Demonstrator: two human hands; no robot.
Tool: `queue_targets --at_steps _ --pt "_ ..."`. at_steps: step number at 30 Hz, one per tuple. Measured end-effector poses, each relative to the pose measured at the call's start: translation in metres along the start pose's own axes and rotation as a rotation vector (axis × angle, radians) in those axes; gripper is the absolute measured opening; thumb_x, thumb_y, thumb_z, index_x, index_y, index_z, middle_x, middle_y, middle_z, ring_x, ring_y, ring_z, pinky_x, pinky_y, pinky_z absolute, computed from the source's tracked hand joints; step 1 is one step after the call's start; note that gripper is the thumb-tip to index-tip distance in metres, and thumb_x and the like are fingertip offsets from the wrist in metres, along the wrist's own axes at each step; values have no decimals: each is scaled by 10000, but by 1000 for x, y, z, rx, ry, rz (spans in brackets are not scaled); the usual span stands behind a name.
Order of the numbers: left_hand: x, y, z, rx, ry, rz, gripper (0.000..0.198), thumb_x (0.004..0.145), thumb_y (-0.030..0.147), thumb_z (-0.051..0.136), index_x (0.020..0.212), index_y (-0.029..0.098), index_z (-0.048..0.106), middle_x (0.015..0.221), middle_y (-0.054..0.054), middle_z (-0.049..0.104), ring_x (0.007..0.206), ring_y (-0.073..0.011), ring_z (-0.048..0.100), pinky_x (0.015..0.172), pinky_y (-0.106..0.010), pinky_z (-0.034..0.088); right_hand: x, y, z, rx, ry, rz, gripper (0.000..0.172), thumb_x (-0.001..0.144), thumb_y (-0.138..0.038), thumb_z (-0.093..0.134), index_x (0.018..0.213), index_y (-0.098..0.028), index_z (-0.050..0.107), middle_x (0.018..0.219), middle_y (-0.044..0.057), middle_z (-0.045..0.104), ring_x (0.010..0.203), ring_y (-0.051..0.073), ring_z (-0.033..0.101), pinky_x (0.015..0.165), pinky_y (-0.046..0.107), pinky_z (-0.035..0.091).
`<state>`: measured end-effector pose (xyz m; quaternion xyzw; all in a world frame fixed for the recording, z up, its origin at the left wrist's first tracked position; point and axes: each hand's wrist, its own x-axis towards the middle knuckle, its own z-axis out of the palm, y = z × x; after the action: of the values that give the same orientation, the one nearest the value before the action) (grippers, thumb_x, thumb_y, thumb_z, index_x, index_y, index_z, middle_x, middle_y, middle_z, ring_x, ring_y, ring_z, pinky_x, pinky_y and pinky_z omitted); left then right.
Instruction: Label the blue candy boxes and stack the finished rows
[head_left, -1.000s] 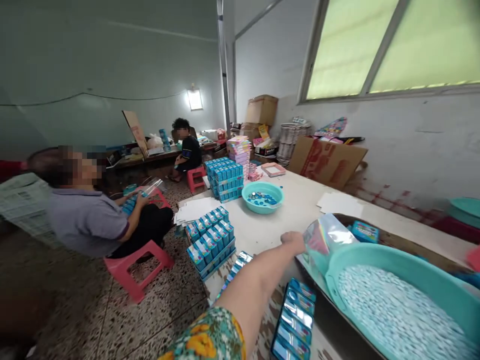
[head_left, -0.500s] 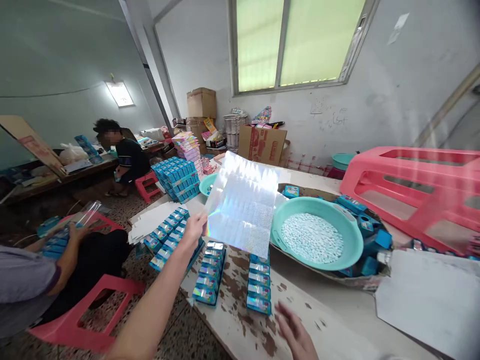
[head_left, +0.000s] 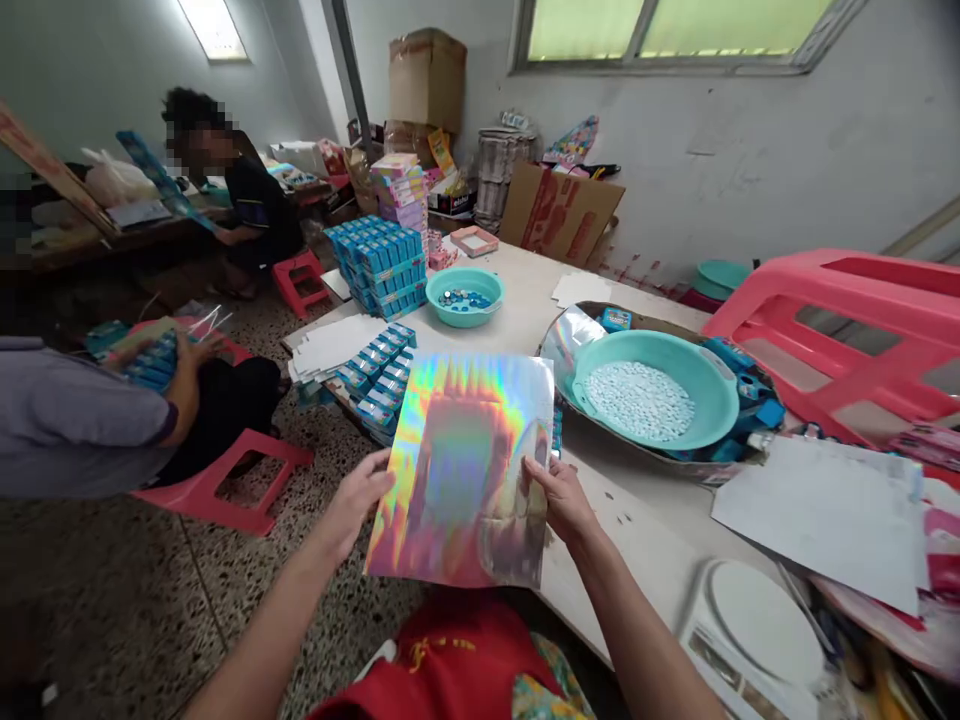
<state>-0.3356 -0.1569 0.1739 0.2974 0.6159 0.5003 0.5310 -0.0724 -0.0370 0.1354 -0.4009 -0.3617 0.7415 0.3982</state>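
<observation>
I hold a shiny rainbow foil sheet (head_left: 463, 470) in front of me, above the table's near edge. My left hand (head_left: 358, 497) grips its left edge and my right hand (head_left: 560, 495) grips its right edge; both are closed on it. Behind the sheet lie rows of small blue boxes (head_left: 381, 371) on the white table (head_left: 525, 310). To the right sits a teal basin (head_left: 654, 402) of small white tablets, resting in a wide dark tray.
A small teal bowl (head_left: 465, 296) and a stack of blue cartons (head_left: 379, 262) stand farther back. A pink plastic stool (head_left: 847, 320) lies on the table at right, white paper (head_left: 821, 515) nearer. A seated person (head_left: 82, 420) works at left on a pink stool; another sits behind.
The foil sheet came down from in front of the basin to just before me. My right hand rose from the tabletop and took its right edge. The view tilted down.
</observation>
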Motion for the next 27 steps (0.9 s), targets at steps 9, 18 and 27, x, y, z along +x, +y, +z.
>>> queue_targets --at_steps 9,18,27 --pt "12 -21 -6 -84 86 129 774 654 324 678 1332 178 335 797 -36 675 674 -158 638 655 -286 519 -57 33 1 -106 155 -50 425 605 -405 760 930 -177 611 792 26 697 678 183 627 653 306 485" --pt "-14 -21 -3 91 -188 102 617 662 356 698 1225 174 524 944 -46 670 787 -157 614 690 -246 487 -106 28 -4 -290 335 -307 674 677 -387 712 1263 -237 413 847 8 666 764 176 618 685 306 494" --pt "-24 -23 -2 575 -115 364 233 753 381 605 883 211 696 896 -19 650 863 -167 590 798 -266 444 -133 31 -30 -772 288 -368 358 714 -446 672 1001 -232 667 886 38 627 800 181 573 729 310 466"
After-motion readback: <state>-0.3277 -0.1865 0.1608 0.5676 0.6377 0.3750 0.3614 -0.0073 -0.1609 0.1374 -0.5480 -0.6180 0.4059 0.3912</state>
